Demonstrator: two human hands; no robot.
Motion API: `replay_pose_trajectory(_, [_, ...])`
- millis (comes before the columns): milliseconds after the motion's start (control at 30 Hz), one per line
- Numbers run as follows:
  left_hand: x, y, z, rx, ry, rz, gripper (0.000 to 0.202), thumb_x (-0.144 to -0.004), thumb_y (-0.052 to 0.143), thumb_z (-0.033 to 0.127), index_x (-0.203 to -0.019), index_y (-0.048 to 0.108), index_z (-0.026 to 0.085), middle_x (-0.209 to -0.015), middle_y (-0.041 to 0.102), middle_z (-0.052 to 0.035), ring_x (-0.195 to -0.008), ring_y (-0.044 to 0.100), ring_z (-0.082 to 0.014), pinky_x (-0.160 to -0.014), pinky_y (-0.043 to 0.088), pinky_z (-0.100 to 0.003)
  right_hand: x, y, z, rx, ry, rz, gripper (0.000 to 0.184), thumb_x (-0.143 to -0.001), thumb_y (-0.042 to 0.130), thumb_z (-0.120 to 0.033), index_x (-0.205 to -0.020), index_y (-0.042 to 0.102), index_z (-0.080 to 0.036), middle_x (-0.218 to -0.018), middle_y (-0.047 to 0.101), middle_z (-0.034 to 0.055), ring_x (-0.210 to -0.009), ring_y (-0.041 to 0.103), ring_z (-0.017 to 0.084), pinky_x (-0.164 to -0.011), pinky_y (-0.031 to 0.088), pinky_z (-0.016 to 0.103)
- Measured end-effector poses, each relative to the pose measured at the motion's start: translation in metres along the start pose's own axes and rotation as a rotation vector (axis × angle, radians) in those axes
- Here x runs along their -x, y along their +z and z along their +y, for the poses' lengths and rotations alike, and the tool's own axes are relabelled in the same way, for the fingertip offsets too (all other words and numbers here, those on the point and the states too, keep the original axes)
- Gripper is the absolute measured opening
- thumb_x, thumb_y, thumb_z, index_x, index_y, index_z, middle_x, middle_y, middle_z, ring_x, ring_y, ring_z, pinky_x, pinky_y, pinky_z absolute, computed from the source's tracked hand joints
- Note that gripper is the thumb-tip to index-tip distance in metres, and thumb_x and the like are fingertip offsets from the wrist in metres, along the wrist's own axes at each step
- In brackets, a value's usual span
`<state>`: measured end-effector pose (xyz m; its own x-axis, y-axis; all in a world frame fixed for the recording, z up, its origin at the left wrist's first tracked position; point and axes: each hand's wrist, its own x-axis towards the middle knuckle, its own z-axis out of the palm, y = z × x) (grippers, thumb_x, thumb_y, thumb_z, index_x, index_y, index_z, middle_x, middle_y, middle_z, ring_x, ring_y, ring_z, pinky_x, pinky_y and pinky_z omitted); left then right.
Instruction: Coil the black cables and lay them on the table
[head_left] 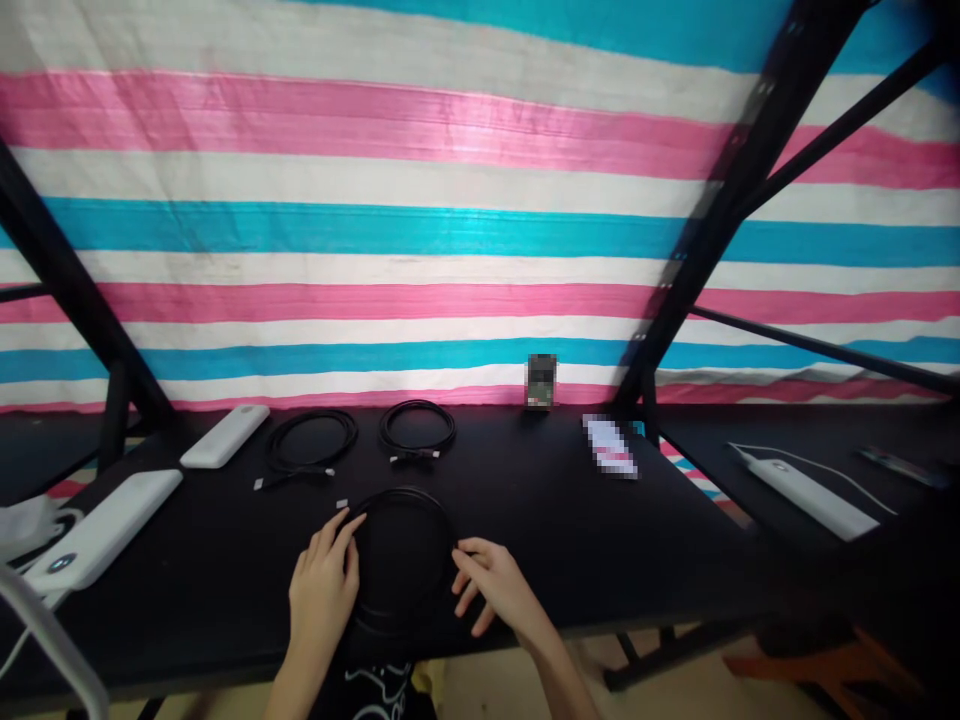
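Note:
A black cable coil (403,500) lies on the black table (570,540) near its front edge. My left hand (324,585) rests on the coil's left side, fingers stretched along the loop. My right hand (491,585) touches the coil's right side with fingers spread and slightly curled. A small silver connector (342,503) of the cable shows just beyond my left fingertips. Neither hand is wrapped round anything.
Two more coiled black cables (311,440) (417,428) lie further back. White power banks (225,435) (105,530) sit at the left, another (810,495) at the right. Black frame bars (720,220) rise before a striped tarp. Small blurred items (611,447) lie at centre right.

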<state>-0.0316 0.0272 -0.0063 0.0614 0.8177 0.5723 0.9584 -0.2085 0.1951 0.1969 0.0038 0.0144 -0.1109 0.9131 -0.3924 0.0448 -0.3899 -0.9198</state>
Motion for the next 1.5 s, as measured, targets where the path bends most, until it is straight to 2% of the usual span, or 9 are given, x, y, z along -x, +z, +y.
replay_pose_trajectory(200, [0.000,-0.002,-0.005,0.158,0.002,-0.019,0.028,-0.086,0.039,0.022,-0.099,0.064,0.026,-0.112,0.063,-0.0009,-0.091,0.062,-0.0165,-0.074,0.049,-0.029,0.008,-0.009,-0.001,-0.019,-0.099,-0.196,0.041,-0.071,0.059,-0.053,-0.079,0.044,-0.017,-0.068,0.057,-0.0007,-0.046,0.061,0.013,-0.027,0.042,0.015])
replay_pose_trajectory(500, [0.001,0.000,-0.004,0.350,-0.036,-0.006,0.024,-0.088,0.041,0.029,-0.105,0.058,0.026,-0.111,0.062,-0.0031,-0.100,0.059,-0.0178,-0.087,0.048,-0.032,0.016,-0.021,-0.007,-0.052,-0.153,-0.405,0.030,-0.073,0.065,-0.038,-0.085,0.050,-0.016,-0.085,0.056,0.0012,-0.053,0.060,0.008,-0.033,0.044,0.011])
replay_pose_trajectory(633, [0.000,-0.005,0.005,0.369,-0.106,-0.017,0.030,-0.088,0.042,0.031,-0.116,0.051,0.025,-0.111,0.062,-0.0041,-0.097,0.062,-0.0169,-0.082,0.051,-0.030,0.015,-0.025,-0.003,-0.083,-0.161,-0.468,0.032,-0.071,0.068,-0.035,-0.088,0.049,-0.016,-0.085,0.058,0.0023,-0.057,0.060,0.009,-0.036,0.046,0.012])
replay_pose_trajectory(800, [-0.003,-0.012,0.015,0.251,-0.060,-0.012,0.030,-0.089,0.041,0.026,-0.115,0.054,0.026,-0.102,0.065,-0.0025,-0.091,0.064,-0.0164,-0.077,0.052,-0.029,0.013,-0.027,0.002,-0.211,-0.228,-0.314,0.042,-0.068,0.073,-0.037,-0.073,0.035,-0.020,-0.082,0.058,0.0014,-0.069,0.059,0.012,-0.037,0.048,0.014])
replay_pose_trajectory(900, [-0.003,-0.013,0.017,0.194,-0.039,-0.023,0.030,-0.089,0.039,0.023,-0.116,0.053,0.024,-0.101,0.064,-0.0029,-0.090,0.063,-0.0160,-0.077,0.051,-0.028,0.014,-0.027,0.003,-0.275,-0.238,-0.238,0.044,-0.068,0.073,-0.040,-0.074,0.034,-0.021,-0.081,0.057,0.0003,-0.067,0.056,0.010,-0.037,0.047,0.013])
replay_pose_trajectory(1133, [0.000,-0.012,0.019,0.083,-0.061,-0.016,0.029,-0.091,0.037,0.025,-0.114,0.054,0.024,-0.093,0.062,-0.0025,-0.077,0.063,-0.0150,-0.070,0.050,-0.027,0.015,-0.022,0.005,-0.301,-0.226,-0.139,0.053,-0.063,0.075,-0.049,-0.096,0.044,-0.021,-0.075,0.056,-0.0009,-0.062,0.055,0.012,-0.034,0.046,0.014])
replay_pose_trajectory(1233, [0.000,-0.013,0.020,0.061,-0.067,-0.011,0.029,-0.091,0.035,0.026,-0.112,0.055,0.023,-0.092,0.061,-0.0028,-0.074,0.063,-0.0144,-0.067,0.049,-0.026,0.015,-0.020,0.004,-0.333,-0.194,-0.088,0.055,-0.063,0.072,-0.055,-0.097,0.045,-0.021,-0.067,0.053,-0.0033,-0.052,0.051,0.010,-0.031,0.044,0.016])
replay_pose_trajectory(1367, [0.001,-0.013,0.019,0.039,-0.071,-0.009,0.029,-0.092,0.033,0.025,-0.107,0.057,0.021,-0.090,0.061,-0.0027,-0.071,0.063,-0.0135,-0.064,0.048,-0.024,0.015,-0.020,0.003,-0.386,-0.142,-0.015,0.049,-0.069,0.063,-0.060,-0.094,0.050,-0.020,-0.054,0.043,-0.0081,-0.034,0.034,0.004,-0.022,0.030,0.012])
replay_pose_trajectory(1500, [0.001,-0.011,0.018,0.026,-0.055,-0.017,0.027,-0.092,0.034,0.025,-0.103,0.058,0.022,-0.089,0.062,-0.0021,-0.070,0.063,-0.0130,-0.064,0.047,-0.023,0.014,-0.020,0.004,-0.458,-0.112,-0.005,0.064,-0.071,0.063,-0.059,-0.121,0.046,-0.022,-0.048,0.038,-0.0102,-0.029,0.026,0.003,-0.020,0.021,0.011])
